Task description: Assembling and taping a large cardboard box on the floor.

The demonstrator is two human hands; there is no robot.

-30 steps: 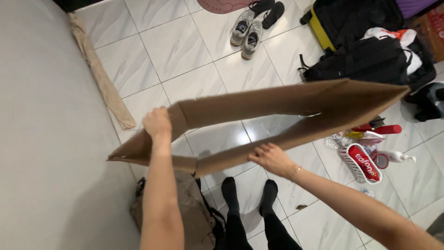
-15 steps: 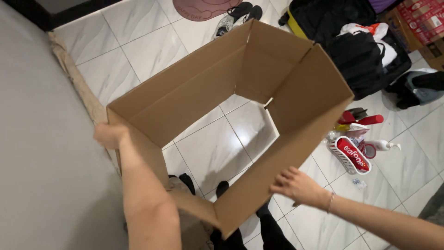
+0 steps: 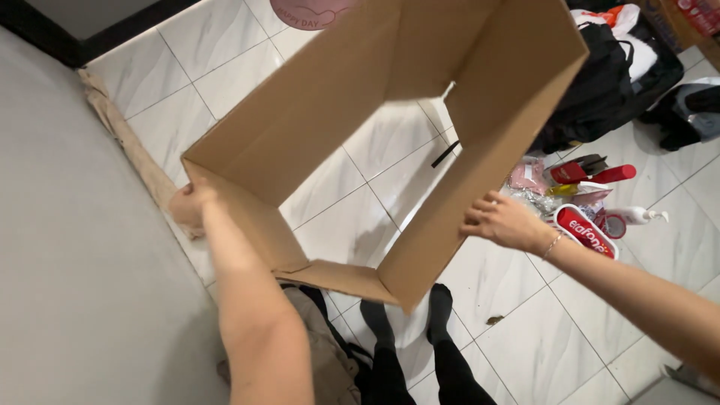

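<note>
Both hands are holding an open-ended brown cardboard box (image 3: 360, 127) above the white tiled floor (image 3: 525, 300): left hand (image 3: 187, 208) is clenching one corner, right hand (image 3: 499, 220) is gripping the opposite wall.

A room in a home, going by what lies about: a white tiled floor (image 3: 525, 330), a pink doormat (image 3: 311, 11) at the top edge, a black bag (image 3: 600, 90) with clothes slumped on it, and a scatter of bottles and tubes (image 3: 592, 199) on the tiles.
</note>
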